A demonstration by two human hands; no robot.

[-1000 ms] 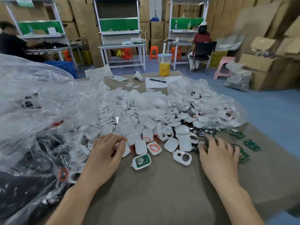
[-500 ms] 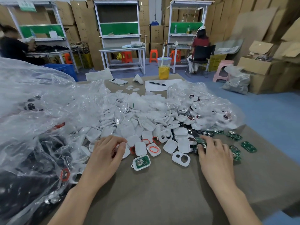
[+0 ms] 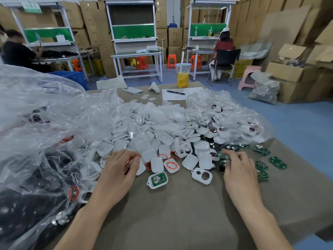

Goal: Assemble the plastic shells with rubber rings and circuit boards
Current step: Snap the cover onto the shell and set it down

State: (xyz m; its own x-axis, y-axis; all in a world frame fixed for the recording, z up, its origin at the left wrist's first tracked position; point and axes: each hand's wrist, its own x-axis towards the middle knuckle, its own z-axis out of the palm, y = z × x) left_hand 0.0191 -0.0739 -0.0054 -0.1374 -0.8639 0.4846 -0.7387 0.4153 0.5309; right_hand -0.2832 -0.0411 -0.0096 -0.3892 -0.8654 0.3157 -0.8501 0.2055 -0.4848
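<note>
L hand half-hides ring; R hand covers boards.

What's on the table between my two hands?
In the head view: a shell holding a green circuit board, a shell with an orange ring, a two-holed shell, plus plain white shells.

The table cover is a matt, brownish-grey, cloth-like sheet. The plastic shells heaped on it are smooth white moulded plastic with a mild sheen, 1 of them holding a thin, dull orange rubber ring. The circuit boards are glossy green laminate, some carrying bright silvery metal discs, and the bags are thin, clear, crinkled film that catches the light. Farther back are a flat white paper sheet, a clear plastic cup and matt brown cardboard boxes.
</note>
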